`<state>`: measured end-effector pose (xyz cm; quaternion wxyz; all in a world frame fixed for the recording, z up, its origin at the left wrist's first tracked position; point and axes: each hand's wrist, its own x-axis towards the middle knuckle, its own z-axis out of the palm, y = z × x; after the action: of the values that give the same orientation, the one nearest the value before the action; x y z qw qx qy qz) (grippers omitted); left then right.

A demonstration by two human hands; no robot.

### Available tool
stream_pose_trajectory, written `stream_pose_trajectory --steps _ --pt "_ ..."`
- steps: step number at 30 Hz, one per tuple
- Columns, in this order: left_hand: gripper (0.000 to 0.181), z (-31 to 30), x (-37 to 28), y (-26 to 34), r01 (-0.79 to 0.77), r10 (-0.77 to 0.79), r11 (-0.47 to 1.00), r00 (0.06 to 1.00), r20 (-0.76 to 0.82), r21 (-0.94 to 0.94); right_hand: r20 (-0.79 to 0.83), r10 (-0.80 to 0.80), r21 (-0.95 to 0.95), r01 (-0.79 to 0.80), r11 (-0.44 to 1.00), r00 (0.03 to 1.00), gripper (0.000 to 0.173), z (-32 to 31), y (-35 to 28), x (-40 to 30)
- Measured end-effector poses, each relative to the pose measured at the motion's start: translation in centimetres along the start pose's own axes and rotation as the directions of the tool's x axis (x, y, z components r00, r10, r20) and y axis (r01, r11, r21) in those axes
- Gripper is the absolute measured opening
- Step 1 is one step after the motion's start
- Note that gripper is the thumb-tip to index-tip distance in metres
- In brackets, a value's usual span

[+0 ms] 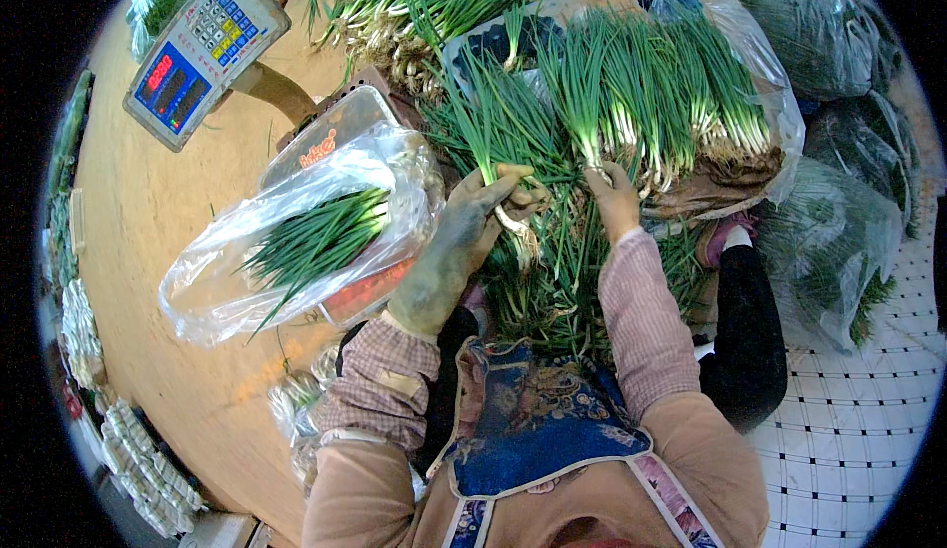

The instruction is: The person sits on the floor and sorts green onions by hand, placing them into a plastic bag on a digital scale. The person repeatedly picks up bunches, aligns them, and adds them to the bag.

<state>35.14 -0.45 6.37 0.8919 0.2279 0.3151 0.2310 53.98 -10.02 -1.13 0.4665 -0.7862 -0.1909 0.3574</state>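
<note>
My left hand (473,211), in a soiled work glove, holds a few scallions (481,137) near their white ends. Their roots dangle below the palm and the green leaves point away from me. The fingers of my right hand (615,199) are closed around the white base of another small bunch of scallions (584,130). Just right of that bunch, scallions in a row (658,97) lie with roots towards me on a plastic-lined container (790,115). Under and between my hands spreads a loose heap of scallions and leaves (558,289).
On the left, a scale with a keypad display (207,52) stands beside an open clear bag (200,300) of scallions on its platform. A large scallion pile (444,0) lies at the top. Stuffed plastic bags (828,245) crowd the right, above white tiled floor (836,429).
</note>
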Motion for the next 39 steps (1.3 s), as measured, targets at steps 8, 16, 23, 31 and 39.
stream_pose_trajectory --steps 8,16,23,31,39 --pt "0.031 0.1 -0.2 -1.6 0.047 -0.050 0.997 0.998 0.043 0.062 0.154 -0.004 0.412 -0.060 0.909 0.988 0.025 0.1 -3.3 -7.3" --pt "0.028 -0.2 -0.6 -2.8 0.016 -0.018 0.998 0.999 0.040 0.054 0.297 -0.357 -0.222 0.427 0.876 0.886 0.033 0.8 -3.6 -11.3" --pt "0.031 -0.2 -1.6 -3.2 -0.023 0.023 0.999 1.000 0.012 0.046 0.101 -0.308 -0.010 0.310 0.951 0.946 0.024 1.0 -8.5 -8.2" --pt "0.032 -0.8 -2.6 -3.6 -0.116 0.131 0.958 0.991 -0.040 0.262 0.203 -0.188 -0.258 0.238 0.936 0.961 0.033 4.1 -8.8 -5.8" --pt "0.030 -2.0 -2.1 -4.6 -0.133 0.138 0.985 0.989 -0.047 0.107 0.018 -0.315 0.108 0.312 0.944 0.949 0.025 4.8 -8.4 -8.4"
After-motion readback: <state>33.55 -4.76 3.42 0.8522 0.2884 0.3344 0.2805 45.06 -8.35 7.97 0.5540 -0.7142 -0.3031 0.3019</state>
